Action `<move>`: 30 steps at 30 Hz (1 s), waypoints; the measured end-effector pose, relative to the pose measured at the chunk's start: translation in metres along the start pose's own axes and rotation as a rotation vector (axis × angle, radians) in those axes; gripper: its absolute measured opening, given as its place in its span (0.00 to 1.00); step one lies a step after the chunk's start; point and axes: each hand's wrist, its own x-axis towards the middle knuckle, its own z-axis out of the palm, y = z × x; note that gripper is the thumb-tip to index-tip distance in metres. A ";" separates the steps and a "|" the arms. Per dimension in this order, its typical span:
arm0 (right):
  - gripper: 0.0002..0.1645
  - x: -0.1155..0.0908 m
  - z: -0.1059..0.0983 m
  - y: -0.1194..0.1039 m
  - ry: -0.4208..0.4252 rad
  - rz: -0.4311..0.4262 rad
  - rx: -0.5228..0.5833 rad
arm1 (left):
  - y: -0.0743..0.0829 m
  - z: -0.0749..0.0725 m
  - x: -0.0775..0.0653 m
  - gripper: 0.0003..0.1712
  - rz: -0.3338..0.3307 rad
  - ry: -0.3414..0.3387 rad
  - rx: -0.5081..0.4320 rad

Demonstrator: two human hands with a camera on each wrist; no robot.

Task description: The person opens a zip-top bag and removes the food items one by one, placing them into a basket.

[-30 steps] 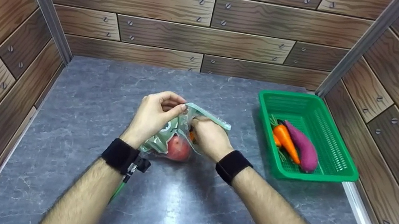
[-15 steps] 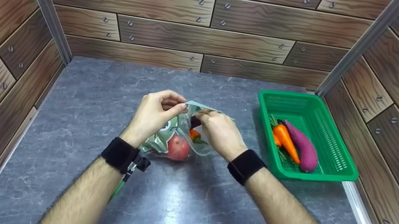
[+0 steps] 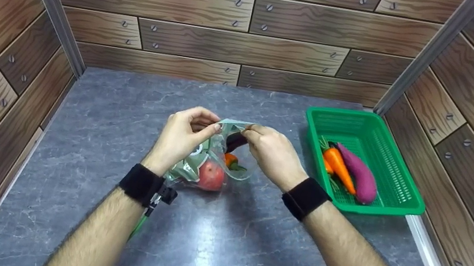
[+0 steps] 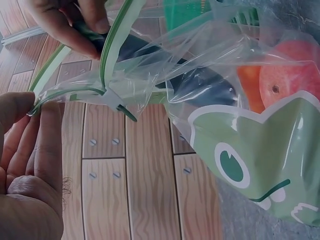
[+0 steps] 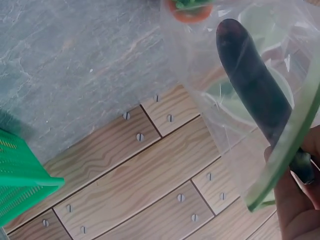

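A clear zip bag [image 4: 220, 165] with a green frog face printed on it stands between the hands. My left hand [image 3: 181, 136] pinches the corner of its rim between thumb and fingers. My right hand [image 3: 274, 155] is at the opposite side of the mouth, its fingers gripping the stem end of a dark eggplant [image 5: 252, 82]. The eggplant slants down into the bag, its rounded end low inside. Lower in the bag lie a round red fruit [image 3: 211, 176] and an orange vegetable with a green top [image 3: 230, 159], partly hidden.
To the right, a green plastic basket [image 3: 383, 212] holds carrots [image 3: 340, 168] and a long purple vegetable [image 3: 361, 174]. The grey marbled tabletop [image 3: 128, 97] is enclosed by wood-patterned walls [image 3: 200, 3] at the back and sides.
The right hand has drawn back from inside the bag, up and to the right to its rim, and the eggplant has come into sight. The left hand has stayed in place.
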 end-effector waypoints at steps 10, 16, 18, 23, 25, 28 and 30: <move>0.14 -0.004 -0.009 0.008 0.032 -0.002 -0.026 | -0.007 0.005 -0.003 0.20 0.028 -0.122 0.048; 0.15 -0.008 -0.016 0.015 0.063 0.006 -0.012 | -0.011 0.011 -0.001 0.20 0.017 -0.175 0.061; 0.15 -0.010 -0.019 0.017 0.064 0.009 -0.011 | -0.011 0.012 -0.001 0.18 0.009 -0.166 0.074; 0.15 -0.013 -0.027 0.023 0.087 0.013 -0.009 | -0.006 0.009 0.002 0.16 0.005 -0.121 0.073; 0.15 -0.014 -0.030 0.025 0.109 0.013 -0.008 | -0.004 0.007 0.003 0.16 0.008 -0.093 0.076; 0.14 -0.014 -0.035 0.028 0.144 0.018 -0.008 | 0.000 0.003 0.005 0.15 0.015 -0.054 0.091; 0.14 -0.014 -0.039 0.031 0.164 0.021 -0.010 | 0.002 0.000 0.006 0.15 0.019 -0.034 0.087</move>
